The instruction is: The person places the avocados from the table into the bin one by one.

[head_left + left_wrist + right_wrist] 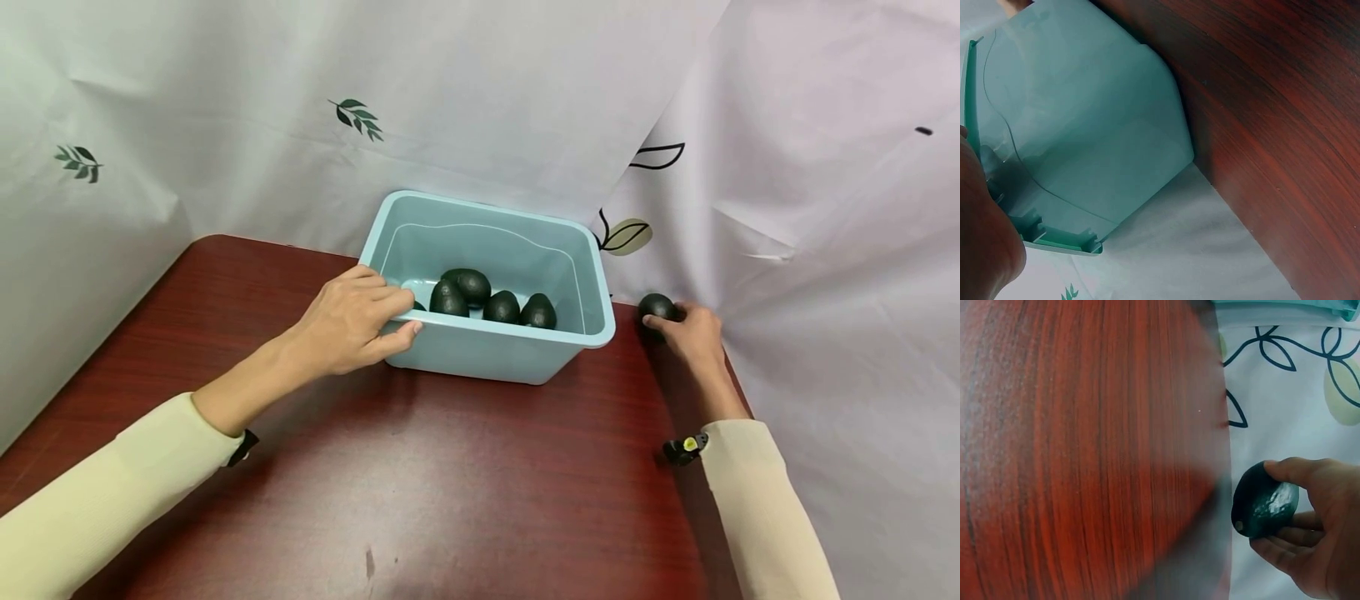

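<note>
A light blue plastic bin (480, 350) stands toward the back of the table with several dark green avocados (502, 307) on its floor. My left hand (352, 321) grips the bin's near left rim, fingers over the edge and thumb along the outer wall. The left wrist view gives the bin's outer side (1097, 125) up close. Off to the right, by the table's edge, my right hand (699, 333) holds a single avocado (1266, 500) between thumb and fingers. One avocado in the bin is mostly hidden behind the left hand.
The reddish-brown wooden table (465, 483) runs beneath both arms. White cloth (480, 100) printed with leaves hangs close behind the bin and along the right edge. Dark wrist straps show at both sleeves.
</note>
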Demonstrator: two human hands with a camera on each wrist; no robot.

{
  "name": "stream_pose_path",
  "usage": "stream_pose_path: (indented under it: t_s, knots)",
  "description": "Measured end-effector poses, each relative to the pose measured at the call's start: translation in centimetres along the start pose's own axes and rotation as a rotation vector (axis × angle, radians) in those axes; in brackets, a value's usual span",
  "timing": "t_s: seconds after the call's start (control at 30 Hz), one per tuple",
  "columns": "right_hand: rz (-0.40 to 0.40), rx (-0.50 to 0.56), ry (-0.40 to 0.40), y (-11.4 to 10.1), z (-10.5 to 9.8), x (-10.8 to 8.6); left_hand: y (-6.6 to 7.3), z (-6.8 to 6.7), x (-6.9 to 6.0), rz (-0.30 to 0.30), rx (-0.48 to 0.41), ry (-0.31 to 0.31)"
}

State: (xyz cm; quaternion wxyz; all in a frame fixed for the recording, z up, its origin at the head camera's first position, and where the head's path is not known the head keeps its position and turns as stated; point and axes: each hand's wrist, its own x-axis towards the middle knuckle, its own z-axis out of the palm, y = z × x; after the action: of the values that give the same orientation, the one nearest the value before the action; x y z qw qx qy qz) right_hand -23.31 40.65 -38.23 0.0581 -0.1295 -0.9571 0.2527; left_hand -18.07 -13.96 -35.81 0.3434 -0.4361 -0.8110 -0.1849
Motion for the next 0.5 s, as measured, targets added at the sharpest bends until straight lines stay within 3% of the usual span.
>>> stream_pose_path:
  t_s: [0.5]
  knots:
    - [-0.094, 0.014, 0.049, -1.5, -0.6, -0.7, 0.0, 0.1, 0.0, 0.001, 0.001, 0.003]
